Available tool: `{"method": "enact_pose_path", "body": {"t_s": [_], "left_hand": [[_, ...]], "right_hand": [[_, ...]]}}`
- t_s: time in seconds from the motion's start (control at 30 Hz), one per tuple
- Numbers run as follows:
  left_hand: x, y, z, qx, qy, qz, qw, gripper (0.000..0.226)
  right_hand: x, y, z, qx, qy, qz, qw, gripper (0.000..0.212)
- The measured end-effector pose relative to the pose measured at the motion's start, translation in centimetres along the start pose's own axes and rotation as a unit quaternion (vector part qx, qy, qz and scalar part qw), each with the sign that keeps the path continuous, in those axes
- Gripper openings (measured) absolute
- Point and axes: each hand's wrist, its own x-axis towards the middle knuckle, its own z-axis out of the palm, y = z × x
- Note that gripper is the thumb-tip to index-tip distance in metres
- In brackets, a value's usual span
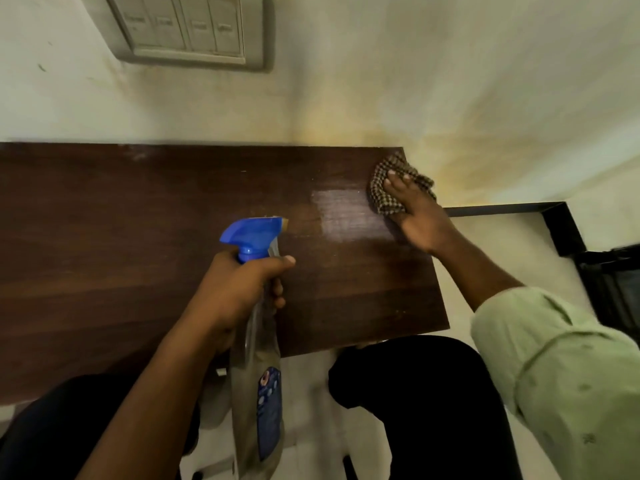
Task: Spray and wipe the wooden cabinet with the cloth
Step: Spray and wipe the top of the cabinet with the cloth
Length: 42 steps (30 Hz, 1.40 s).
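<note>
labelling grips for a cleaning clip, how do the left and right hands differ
The left hand grips the spray bottle above the cabinet; the right hand presses the checked cloth onto it. Left hand fingers curl; right hand fingers lie fairly straight. Both are busy.

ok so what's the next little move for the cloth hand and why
Probably sweep the cloth left across the wet patch. The right hand presses it flat at the far right corner of the cabinet, and the shiny sprayed patch just beside it looks unwiped. The left hand grips the bottle clear of that path.
</note>
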Motion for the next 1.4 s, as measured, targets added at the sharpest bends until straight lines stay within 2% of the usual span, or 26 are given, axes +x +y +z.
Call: {"method": "enact_pose_path", "body": {"t_s": [0.1,0.2,0.43,0.53,0.67,0.8,0.9,1.07,1.2,1.27,1.4], "left_hand": [[-0.1,-0.1,-0.2,0.005,-0.006,0.008,1.0,0.021],[0.0,-0.4,-0.1,0.027,-0.015,0.011,0.999,0.015],[0.0,-1.4,1.2,0.032,-0.016,-0.012,0.999,0.018],[0.0,-1.6,1.2,0.037,-0.009,-0.011,0.999,0.017],[0.1,-1.3,0.6,0.036,-0.009,0.001,0.999,0.018],[0.0,-0.9,0.1,0.032,-0.01,0.017,0.999,0.018],[-0.2,-0.9,0.0,0.035,-0.015,0.032,0.999,0.016],[-0.5,-1.0,0.3,0.029,-0.018,0.046,0.998,0.016],[-0.6,-1.0,0.1,0.03,-0.008,0.039,0.999,0.015],[-0.6,-0.7,0.0,0.028,-0.005,0.032,0.999,0.018],[-0.6,-0.1,-0.2,0.016,0.011,0.024,1.0,0.018]], "right_hand": [[-6.3,0.3,0.7,0.004,-0.011,0.005,1.0,0.061],[-8.5,0.3,1.3,-0.012,-0.023,0.008,1.0,0.061],[1.5,-0.3,-0.7,-0.034,-0.028,0.049,0.998,0.054],[3.8,-0.7,-1.5,-0.064,-0.035,0.039,0.997,0.054],[-1.6,-0.1,-0.8,-0.061,-0.039,0.001,0.997,0.059],[-10.7,0.6,0.7,-0.042,-0.074,-0.006,0.996,0.058],[-13.8,0.4,1.2,-0.024,-0.088,-0.003,0.996,0.065],[-10.6,0.2,0.9,-0.002,-0.054,0.03,0.998,0.056],[-6.0,-2.7,1.3,-0.052,-0.023,0.1,0.993,0.058],[-5.4,-5.6,2.6,-0.067,-0.021,0.082,0.994,0.06],[-6.1,-10.6,5.5,-0.074,-0.051,-0.02,0.996,0.066]]}}
